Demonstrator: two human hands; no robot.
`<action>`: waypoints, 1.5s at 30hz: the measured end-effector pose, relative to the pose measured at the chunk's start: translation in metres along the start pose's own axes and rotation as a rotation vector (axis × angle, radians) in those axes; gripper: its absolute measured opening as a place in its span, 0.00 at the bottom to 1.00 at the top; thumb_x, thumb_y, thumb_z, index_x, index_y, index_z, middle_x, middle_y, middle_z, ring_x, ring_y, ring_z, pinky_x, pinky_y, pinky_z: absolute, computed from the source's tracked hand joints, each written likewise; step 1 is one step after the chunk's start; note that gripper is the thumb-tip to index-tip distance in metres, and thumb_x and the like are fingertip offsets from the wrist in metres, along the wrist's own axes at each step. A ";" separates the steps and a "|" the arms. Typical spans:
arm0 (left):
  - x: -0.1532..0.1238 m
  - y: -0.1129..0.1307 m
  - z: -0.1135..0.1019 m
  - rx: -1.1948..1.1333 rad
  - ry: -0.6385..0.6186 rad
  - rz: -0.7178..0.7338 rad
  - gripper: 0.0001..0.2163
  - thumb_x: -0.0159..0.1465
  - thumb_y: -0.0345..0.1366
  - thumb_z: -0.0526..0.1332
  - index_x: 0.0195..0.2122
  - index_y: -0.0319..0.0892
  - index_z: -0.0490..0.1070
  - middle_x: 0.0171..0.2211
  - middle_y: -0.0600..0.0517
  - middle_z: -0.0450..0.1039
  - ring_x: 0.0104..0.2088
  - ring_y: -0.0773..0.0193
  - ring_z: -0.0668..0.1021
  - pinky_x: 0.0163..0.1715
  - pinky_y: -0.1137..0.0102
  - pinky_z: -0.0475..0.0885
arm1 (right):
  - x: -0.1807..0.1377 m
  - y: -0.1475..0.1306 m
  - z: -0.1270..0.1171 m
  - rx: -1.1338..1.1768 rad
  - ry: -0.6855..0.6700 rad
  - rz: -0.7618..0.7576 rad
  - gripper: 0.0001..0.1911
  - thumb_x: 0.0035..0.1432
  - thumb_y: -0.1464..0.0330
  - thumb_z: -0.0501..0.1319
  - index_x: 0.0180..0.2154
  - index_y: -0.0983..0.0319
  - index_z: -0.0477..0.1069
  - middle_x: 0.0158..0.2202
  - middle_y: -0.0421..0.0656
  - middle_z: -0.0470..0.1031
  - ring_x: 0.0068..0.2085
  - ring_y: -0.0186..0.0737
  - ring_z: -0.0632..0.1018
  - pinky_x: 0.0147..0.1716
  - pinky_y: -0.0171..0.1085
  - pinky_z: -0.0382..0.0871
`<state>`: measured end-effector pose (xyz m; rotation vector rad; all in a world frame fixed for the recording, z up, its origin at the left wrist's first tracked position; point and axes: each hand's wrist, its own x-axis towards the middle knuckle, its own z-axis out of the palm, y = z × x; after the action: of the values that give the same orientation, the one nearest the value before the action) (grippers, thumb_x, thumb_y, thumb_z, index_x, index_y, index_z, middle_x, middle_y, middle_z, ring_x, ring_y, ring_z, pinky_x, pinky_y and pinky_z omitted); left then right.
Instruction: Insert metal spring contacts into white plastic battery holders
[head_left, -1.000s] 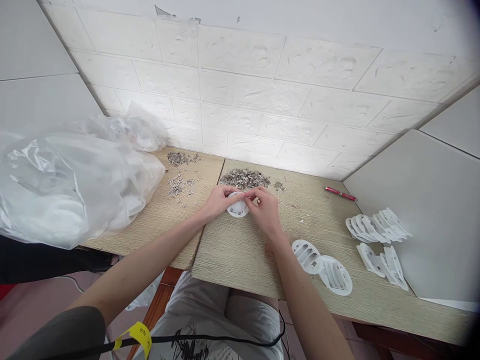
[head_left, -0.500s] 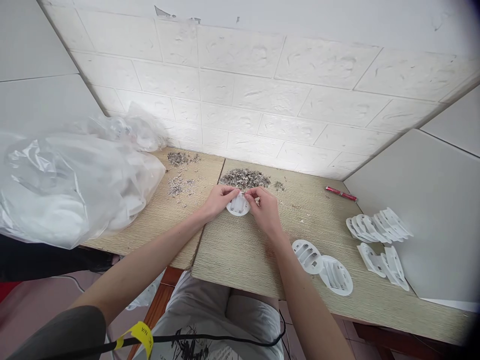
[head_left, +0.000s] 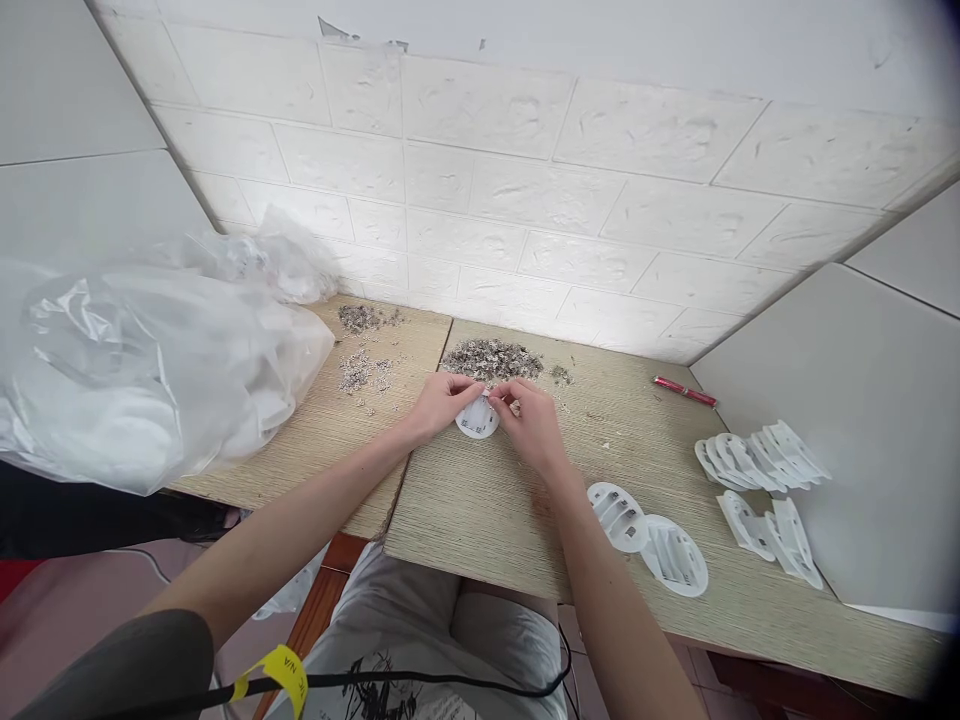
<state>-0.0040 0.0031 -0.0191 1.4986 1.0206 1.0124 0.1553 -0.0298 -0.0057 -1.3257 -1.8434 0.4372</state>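
Between my hands is a round white plastic battery holder (head_left: 477, 418) with long slots and small metal contacts in it. My left hand (head_left: 444, 403) is closed on its upper left edge, thumb pressed along the rim. My right hand (head_left: 527, 418) pinches at the upper right edge; whatever tiny part its fingertips hold is too small to make out. Just beyond the fingers lies a heap of small metal contact pieces (head_left: 493, 360). Two more round battery holders (head_left: 618, 517) lie beside my right forearm, one partly overlapping the other.
Smaller piles of metal pieces (head_left: 360, 370) lie on the left table section. A big clear plastic bag (head_left: 161, 370) of white parts fills the left side. At right stand rows of white holders (head_left: 761, 457) and a red pen-like object (head_left: 685, 391). White brick-patterned wall (head_left: 480, 180) closes the back.
The battery holder's near edge has tipped slightly, and its top is more covered by my fingertips. Both hands stay at it. The whole view has shifted slightly.
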 end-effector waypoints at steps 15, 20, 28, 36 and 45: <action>-0.001 0.005 0.000 0.105 -0.041 0.072 0.14 0.57 0.44 0.61 0.32 0.37 0.78 0.31 0.49 0.77 0.31 0.63 0.76 0.29 0.72 0.68 | 0.001 0.000 0.007 0.507 0.058 0.294 0.13 0.46 0.60 0.66 0.31 0.61 0.67 0.30 0.41 0.70 0.29 0.36 0.69 0.26 0.35 0.64; -0.002 0.006 -0.001 0.135 -0.053 0.104 0.14 0.58 0.44 0.60 0.33 0.37 0.78 0.31 0.49 0.77 0.31 0.63 0.76 0.29 0.72 0.67 | 0.001 -0.004 0.005 0.589 0.054 0.317 0.14 0.44 0.62 0.67 0.28 0.60 0.65 0.26 0.38 0.66 0.26 0.33 0.65 0.23 0.34 0.61; -0.002 0.006 0.000 0.136 -0.066 0.117 0.15 0.58 0.45 0.61 0.34 0.37 0.77 0.32 0.48 0.77 0.33 0.63 0.76 0.31 0.72 0.68 | 0.001 -0.003 0.006 0.648 0.047 0.312 0.14 0.43 0.62 0.69 0.27 0.60 0.65 0.25 0.37 0.65 0.25 0.32 0.63 0.22 0.33 0.59; -0.002 0.010 0.003 -0.138 -0.038 -0.049 0.16 0.53 0.44 0.65 0.35 0.37 0.78 0.29 0.49 0.76 0.27 0.66 0.74 0.27 0.73 0.67 | 0.003 -0.003 0.000 0.709 0.076 0.342 0.15 0.42 0.61 0.70 0.29 0.61 0.70 0.26 0.39 0.71 0.27 0.34 0.70 0.27 0.35 0.65; 0.002 0.009 0.000 -0.478 -0.043 -0.236 0.12 0.49 0.37 0.70 0.33 0.36 0.78 0.29 0.48 0.77 0.29 0.67 0.75 0.32 0.70 0.69 | 0.003 0.002 0.001 0.515 0.137 0.284 0.11 0.49 0.60 0.64 0.31 0.62 0.75 0.30 0.44 0.77 0.31 0.38 0.74 0.32 0.38 0.68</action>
<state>-0.0028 0.0036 -0.0098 0.9807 0.8281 0.9654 0.1552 -0.0260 -0.0059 -1.2173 -1.3111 0.8814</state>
